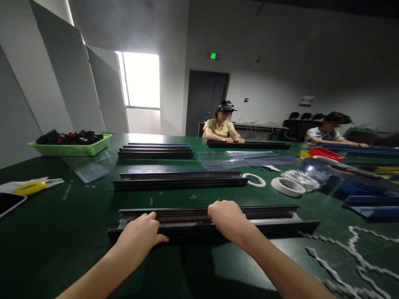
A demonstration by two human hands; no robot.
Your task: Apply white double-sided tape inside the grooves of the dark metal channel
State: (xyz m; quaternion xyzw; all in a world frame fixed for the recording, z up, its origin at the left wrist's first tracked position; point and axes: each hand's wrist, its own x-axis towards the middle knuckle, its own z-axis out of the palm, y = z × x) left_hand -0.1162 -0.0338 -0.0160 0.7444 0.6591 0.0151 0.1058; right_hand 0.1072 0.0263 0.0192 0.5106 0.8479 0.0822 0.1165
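A stack of long dark metal strips (274, 219) lies across the green table (62, 241) right in front of me. My left hand (140, 232) rests on the stack's left part, fingers curled over the top, thumb on the front edge. My right hand (227, 219) lies on the stack near its middle, fingers bent over the far side. Both hands grip the stack.
Two more strip stacks (179, 180) (156, 151) lie farther back. Tape rolls (288, 186), clear film, a red tray (326, 153) and blue sheets are on the right. White paper strips (352, 245) trail near right. A green basket (70, 147), yellow tool (31, 187). Two people sit opposite.
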